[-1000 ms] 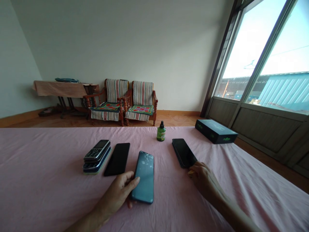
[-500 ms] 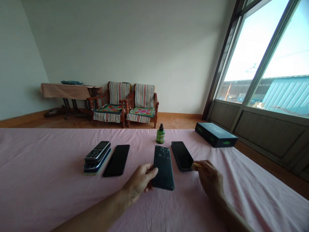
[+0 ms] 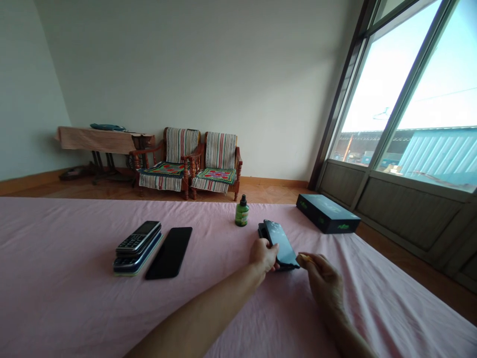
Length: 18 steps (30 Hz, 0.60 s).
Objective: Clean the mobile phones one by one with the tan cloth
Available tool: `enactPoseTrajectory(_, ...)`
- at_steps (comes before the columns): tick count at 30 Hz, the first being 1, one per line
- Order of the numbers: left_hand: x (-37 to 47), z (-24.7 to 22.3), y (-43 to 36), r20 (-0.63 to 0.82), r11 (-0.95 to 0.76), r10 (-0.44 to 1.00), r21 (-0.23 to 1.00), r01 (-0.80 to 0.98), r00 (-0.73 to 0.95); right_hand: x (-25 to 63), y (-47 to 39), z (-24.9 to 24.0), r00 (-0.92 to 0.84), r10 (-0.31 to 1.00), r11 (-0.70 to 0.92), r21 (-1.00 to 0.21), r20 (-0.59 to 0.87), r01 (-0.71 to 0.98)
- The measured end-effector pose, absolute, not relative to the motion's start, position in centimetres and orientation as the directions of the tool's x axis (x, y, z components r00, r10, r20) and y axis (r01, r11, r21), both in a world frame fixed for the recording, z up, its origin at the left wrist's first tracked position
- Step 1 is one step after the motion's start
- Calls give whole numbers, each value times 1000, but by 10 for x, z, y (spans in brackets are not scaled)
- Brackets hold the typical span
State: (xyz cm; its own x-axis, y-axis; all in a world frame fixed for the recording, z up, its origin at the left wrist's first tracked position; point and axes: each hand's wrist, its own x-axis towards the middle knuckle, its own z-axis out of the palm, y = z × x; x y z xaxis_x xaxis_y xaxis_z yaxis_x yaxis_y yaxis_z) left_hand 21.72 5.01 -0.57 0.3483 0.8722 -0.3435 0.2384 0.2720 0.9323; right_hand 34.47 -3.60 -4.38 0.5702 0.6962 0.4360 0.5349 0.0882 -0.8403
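My left hand (image 3: 264, 256) grips a dark smartphone (image 3: 281, 243) by its left edge, with pale spots near the phone's top. That phone is tilted over a black smartphone (image 3: 262, 231) on the cloth, which it mostly hides; I cannot tell how far they touch. Just to the right, my right hand (image 3: 324, 276) pinches a small yellowish piece (image 3: 304, 258), mostly covered by the fingers, near the phones' lower corner. Farther left lies another black smartphone (image 3: 169, 252), flat. Beside it is a stack of phones with a keypad phone (image 3: 139, 236) on top.
A small green bottle (image 3: 242, 211) with a black cap stands behind the phones. A dark flat box (image 3: 328, 214) lies at the right far edge of the pink cloth (image 3: 208, 308). Two wooden chairs (image 3: 218, 159) stand by the wall beyond.
My left hand has carried its smartphone to the right, from the open cloth to over the black smartphone. My right hand stays near the same corner. The view has shifted slightly.
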Motion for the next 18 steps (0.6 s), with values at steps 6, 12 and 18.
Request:
enactPoseTrajectory(6, 213, -15, 50, -366, 291, 880, 920, 264, 304, 343, -35, -41, 550, 719, 101, -846, 426, 523)
enactPoseTrajectory(12, 209, -17, 51, -360, 287, 878, 924, 254, 315, 340, -35, -42, 537, 734, 123, -860, 415, 496)
enactPoseTrajectory(18, 197, -21, 47, -308, 210, 881, 935, 287, 359, 346, -31, -47, 541, 744, 94, -864, 391, 494)
